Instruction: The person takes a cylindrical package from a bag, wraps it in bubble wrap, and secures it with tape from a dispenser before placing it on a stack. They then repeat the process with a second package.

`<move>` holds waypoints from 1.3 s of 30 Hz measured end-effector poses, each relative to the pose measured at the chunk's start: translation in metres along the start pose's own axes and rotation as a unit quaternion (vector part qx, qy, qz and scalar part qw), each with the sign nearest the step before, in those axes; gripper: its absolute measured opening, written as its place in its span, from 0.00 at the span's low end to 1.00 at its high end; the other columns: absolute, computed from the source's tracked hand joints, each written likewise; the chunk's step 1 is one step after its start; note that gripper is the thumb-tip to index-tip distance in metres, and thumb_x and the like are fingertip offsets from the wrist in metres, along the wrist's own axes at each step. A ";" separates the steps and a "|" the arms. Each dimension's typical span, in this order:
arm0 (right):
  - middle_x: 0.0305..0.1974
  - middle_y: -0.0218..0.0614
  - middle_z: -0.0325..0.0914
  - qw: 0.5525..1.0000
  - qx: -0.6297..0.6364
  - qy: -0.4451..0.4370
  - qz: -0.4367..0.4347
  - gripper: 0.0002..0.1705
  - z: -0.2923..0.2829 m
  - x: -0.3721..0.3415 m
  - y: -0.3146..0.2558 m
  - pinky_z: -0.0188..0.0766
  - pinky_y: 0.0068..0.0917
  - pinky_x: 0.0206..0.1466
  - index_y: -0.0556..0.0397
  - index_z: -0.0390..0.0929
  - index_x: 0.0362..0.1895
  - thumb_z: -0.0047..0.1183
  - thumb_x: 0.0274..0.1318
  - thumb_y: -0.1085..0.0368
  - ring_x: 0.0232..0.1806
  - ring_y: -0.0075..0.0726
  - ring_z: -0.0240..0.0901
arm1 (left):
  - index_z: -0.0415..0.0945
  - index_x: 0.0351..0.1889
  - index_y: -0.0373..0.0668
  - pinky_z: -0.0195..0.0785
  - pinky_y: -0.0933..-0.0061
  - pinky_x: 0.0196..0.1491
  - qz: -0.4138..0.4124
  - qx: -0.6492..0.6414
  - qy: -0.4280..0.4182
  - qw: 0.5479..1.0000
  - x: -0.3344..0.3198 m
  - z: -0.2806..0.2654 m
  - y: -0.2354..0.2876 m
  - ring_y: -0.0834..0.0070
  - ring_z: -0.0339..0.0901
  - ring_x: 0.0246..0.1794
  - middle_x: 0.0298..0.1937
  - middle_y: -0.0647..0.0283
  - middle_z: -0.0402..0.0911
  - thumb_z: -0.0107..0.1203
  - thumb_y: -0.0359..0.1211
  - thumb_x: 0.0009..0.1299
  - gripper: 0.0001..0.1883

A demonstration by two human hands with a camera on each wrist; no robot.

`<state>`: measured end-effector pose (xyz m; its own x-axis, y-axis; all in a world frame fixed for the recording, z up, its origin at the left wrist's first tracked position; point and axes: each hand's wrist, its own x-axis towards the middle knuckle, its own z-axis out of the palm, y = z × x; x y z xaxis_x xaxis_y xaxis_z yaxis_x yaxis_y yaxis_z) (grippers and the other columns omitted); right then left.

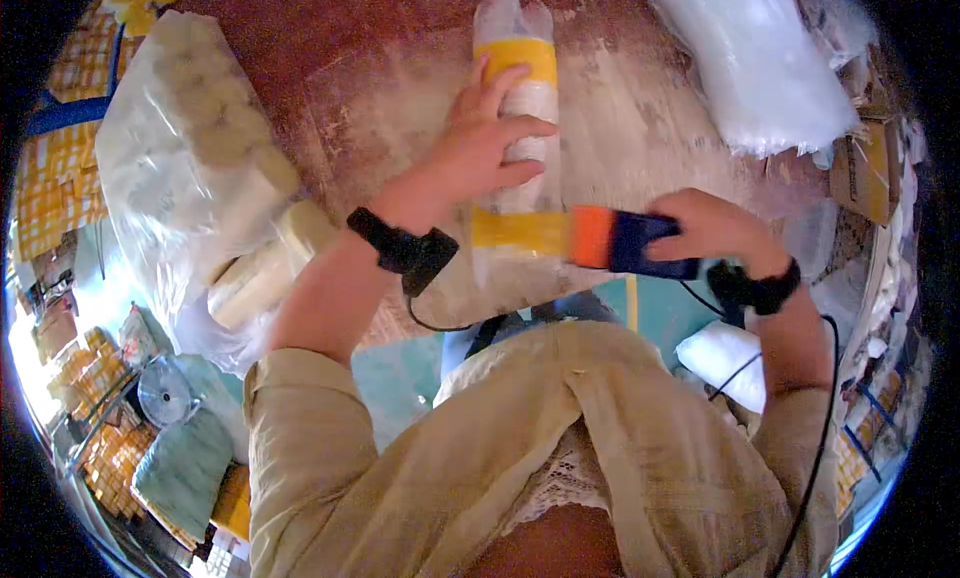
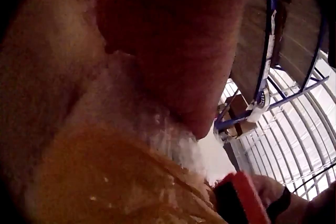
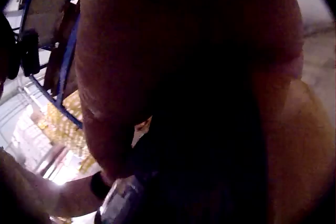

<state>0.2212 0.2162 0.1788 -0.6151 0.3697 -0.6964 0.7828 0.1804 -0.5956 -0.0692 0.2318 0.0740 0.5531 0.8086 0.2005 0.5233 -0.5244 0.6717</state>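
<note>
A long wrapped bundle in clear plastic lies on the wooden table, with a yellow tape band round its far part. The left hand rests on the bundle with fingers spread. In the right hand is a dark and orange tape dispenser, gripped beside the bundle's near end. From it a yellow tape strip runs left across the bundle. The left wrist view shows yellow tape close up and the dispenser's red edge. The right wrist view is mostly dark.
A clear bag of pale rolls lies at the left of the table. White plastic film lies at the back right, near a cardboard box. A black cable hangs by the right arm.
</note>
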 end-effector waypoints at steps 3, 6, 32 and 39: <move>0.26 0.48 0.73 0.997 0.031 0.007 0.071 0.22 -0.001 -0.014 0.035 0.67 0.33 0.33 0.60 0.74 0.35 0.56 0.40 0.55 0.29 0.43 0.72 | 0.74 0.48 0.62 0.42 0.49 0.63 -0.033 -0.077 0.004 0.996 -0.032 -0.020 -0.023 0.50 0.42 0.67 0.65 0.55 0.50 0.60 0.40 0.53 0.21; 0.26 0.47 0.73 0.997 0.050 0.011 0.049 0.22 0.002 0.033 0.007 0.67 0.33 0.34 0.61 0.74 0.34 0.56 0.39 0.55 0.29 0.43 0.72 | 0.73 0.50 0.59 0.42 0.49 0.63 -0.088 0.036 -0.016 0.995 -0.060 -0.047 -0.020 0.51 0.44 0.66 0.65 0.54 0.52 0.59 0.39 0.55 0.22; 0.31 0.49 0.75 0.997 0.053 -0.018 0.047 0.21 0.007 0.029 0.024 0.68 0.32 0.40 0.62 0.72 0.36 0.56 0.41 0.58 0.34 0.42 0.72 | 0.39 0.68 0.48 0.42 0.67 0.66 -0.261 -0.324 0.075 0.906 -0.077 -0.032 -0.006 0.64 0.47 0.67 0.67 0.56 0.48 0.56 0.26 0.58 0.44; 0.30 0.52 0.75 1.000 0.009 -0.011 0.014 0.23 0.017 0.072 -0.002 0.68 0.34 0.37 0.63 0.74 0.33 0.55 0.42 0.53 0.33 0.47 0.72 | 0.43 0.68 0.49 0.34 0.67 0.67 -0.242 -0.238 0.058 0.939 -0.103 -0.059 -0.029 0.62 0.38 0.70 0.69 0.51 0.43 0.58 0.30 0.57 0.43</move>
<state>0.1741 0.2266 0.1228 -0.5944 0.3546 -0.7218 0.7984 0.1527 -0.5825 -0.1796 0.1797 0.0761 0.2369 0.9594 -0.1532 0.3314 0.0684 0.9410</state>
